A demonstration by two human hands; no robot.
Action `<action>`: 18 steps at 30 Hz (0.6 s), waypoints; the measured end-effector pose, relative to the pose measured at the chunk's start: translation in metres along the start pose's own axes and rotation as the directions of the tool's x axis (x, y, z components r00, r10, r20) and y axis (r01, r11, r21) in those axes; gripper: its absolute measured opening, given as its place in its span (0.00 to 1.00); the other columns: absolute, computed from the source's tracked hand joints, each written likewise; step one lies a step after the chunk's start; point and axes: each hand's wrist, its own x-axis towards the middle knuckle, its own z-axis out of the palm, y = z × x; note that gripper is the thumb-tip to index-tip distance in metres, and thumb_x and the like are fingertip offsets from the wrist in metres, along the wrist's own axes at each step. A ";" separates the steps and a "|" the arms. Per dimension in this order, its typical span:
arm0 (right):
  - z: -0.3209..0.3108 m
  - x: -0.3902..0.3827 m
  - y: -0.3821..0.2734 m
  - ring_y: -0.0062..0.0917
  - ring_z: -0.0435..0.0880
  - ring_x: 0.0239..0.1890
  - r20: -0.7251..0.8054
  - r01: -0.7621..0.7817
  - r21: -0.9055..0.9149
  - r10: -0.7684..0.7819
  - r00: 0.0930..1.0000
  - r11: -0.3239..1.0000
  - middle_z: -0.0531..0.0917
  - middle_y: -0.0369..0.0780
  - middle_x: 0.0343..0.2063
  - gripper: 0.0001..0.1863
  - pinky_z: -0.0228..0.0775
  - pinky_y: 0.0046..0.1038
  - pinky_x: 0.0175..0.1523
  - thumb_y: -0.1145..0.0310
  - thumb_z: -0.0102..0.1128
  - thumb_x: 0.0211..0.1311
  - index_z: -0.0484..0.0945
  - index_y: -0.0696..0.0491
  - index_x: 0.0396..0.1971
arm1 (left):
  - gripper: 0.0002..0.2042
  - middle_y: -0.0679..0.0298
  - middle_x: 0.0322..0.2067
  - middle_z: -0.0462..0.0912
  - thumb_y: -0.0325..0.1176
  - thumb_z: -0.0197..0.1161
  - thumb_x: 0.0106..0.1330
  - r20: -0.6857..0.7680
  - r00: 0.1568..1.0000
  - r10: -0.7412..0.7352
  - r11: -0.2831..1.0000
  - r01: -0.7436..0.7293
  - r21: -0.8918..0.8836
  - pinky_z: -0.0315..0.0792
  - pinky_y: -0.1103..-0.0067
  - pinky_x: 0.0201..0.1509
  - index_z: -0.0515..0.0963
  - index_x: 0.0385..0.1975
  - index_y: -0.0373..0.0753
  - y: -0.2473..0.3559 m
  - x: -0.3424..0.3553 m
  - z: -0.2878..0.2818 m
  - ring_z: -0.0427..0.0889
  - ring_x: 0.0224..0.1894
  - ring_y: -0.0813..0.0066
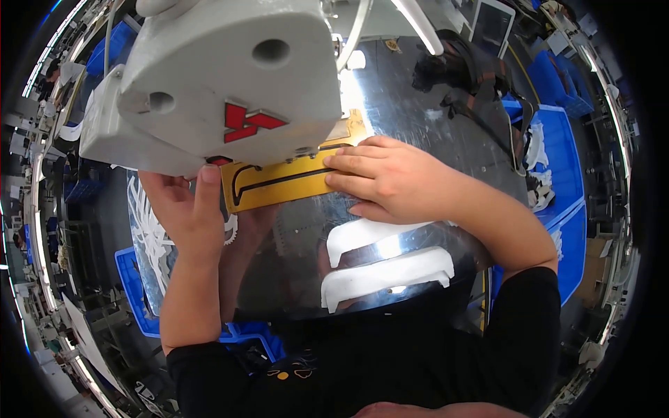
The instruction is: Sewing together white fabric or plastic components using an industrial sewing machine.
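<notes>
Fingers [352, 167] of the right hand [390, 181] lie flat, pressed together on one yellow template [279, 184] under the grey machine head [216, 76]. Left hand [185, 209] grips its left edge, thumb up. Two white pieces [383, 268] rest on the shiny worktop [432, 118].

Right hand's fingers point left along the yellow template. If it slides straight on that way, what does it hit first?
Probably the left hand's thumb at the far end of the yellow template. The right hand lies flat on the template, under the grey sewing machine head. Depth is unclear.
</notes>
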 end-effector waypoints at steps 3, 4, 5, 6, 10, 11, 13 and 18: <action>-0.003 0.002 -0.005 0.34 0.81 0.68 0.022 -0.015 -0.017 0.016 1.000 1.000 0.83 0.42 0.63 0.25 0.72 0.37 0.69 0.57 0.73 0.67 0.81 0.52 0.60 | 0.34 0.56 0.63 0.78 0.42 0.71 0.77 0.035 0.999 0.020 0.997 -0.023 0.077 0.72 0.71 0.69 0.63 0.73 0.32 -0.003 -0.005 -0.005 0.79 0.62 0.70; -0.004 0.002 -0.005 0.34 0.81 0.68 0.032 -0.027 -0.025 0.028 0.999 0.999 0.83 0.42 0.63 0.25 0.72 0.37 0.69 0.57 0.72 0.68 0.81 0.52 0.60 | 0.34 0.56 0.63 0.78 0.42 0.71 0.77 0.035 0.999 0.019 0.997 -0.022 0.079 0.72 0.71 0.69 0.63 0.73 0.32 -0.003 -0.005 -0.005 0.79 0.62 0.70; -0.004 0.003 -0.005 0.34 0.81 0.68 0.031 -0.026 -0.023 0.027 0.999 0.999 0.83 0.42 0.63 0.25 0.72 0.37 0.69 0.57 0.72 0.68 0.81 0.52 0.60 | 0.33 0.55 0.63 0.78 0.42 0.71 0.77 0.038 0.999 0.005 0.998 -0.008 0.064 0.71 0.70 0.70 0.64 0.73 0.32 -0.003 -0.004 -0.004 0.79 0.63 0.69; -0.004 0.003 -0.005 0.33 0.81 0.68 0.046 -0.032 -0.030 0.033 0.998 0.999 0.83 0.42 0.64 0.25 0.72 0.37 0.68 0.57 0.72 0.68 0.81 0.52 0.60 | 0.33 0.54 0.64 0.78 0.42 0.71 0.77 0.043 0.999 -0.009 0.999 0.007 0.048 0.70 0.70 0.72 0.64 0.72 0.32 -0.004 -0.003 -0.003 0.78 0.65 0.68; -0.005 0.004 -0.006 0.31 0.82 0.69 0.081 -0.069 -0.034 0.071 0.994 0.997 0.82 0.39 0.66 0.26 0.73 0.37 0.67 0.58 0.73 0.67 0.81 0.49 0.63 | 0.32 0.53 0.65 0.77 0.42 0.69 0.78 0.089 0.996 0.023 0.989 -0.036 0.143 0.69 0.68 0.73 0.63 0.72 0.31 -0.015 -0.004 -0.010 0.78 0.66 0.66; -0.005 0.004 -0.006 0.31 0.82 0.69 0.079 -0.070 -0.031 0.072 0.994 0.997 0.82 0.39 0.66 0.26 0.73 0.37 0.67 0.58 0.73 0.67 0.81 0.49 0.63 | 0.32 0.52 0.66 0.76 0.43 0.68 0.79 0.087 0.996 0.012 0.992 -0.022 0.122 0.69 0.67 0.74 0.63 0.73 0.31 -0.015 -0.004 -0.007 0.77 0.66 0.65; -0.003 0.003 -0.006 0.31 0.82 0.68 0.070 -0.066 -0.046 0.069 0.995 0.997 0.83 0.39 0.66 0.27 0.73 0.37 0.67 0.58 0.73 0.66 0.81 0.49 0.63 | 0.33 0.51 0.67 0.75 0.43 0.67 0.80 0.087 0.996 0.001 0.995 -0.010 0.100 0.68 0.66 0.75 0.62 0.73 0.31 -0.018 -0.005 -0.007 0.77 0.67 0.64; -0.001 0.004 -0.005 0.32 0.81 0.69 0.067 -0.033 -0.067 0.038 0.997 0.997 0.83 0.42 0.65 0.25 0.73 0.37 0.65 0.57 0.68 0.71 0.81 0.52 0.64 | 0.31 0.49 0.70 0.73 0.42 0.63 0.82 0.152 0.987 0.058 0.990 -0.076 0.116 0.66 0.64 0.77 0.59 0.74 0.30 -0.021 -0.006 -0.010 0.75 0.70 0.61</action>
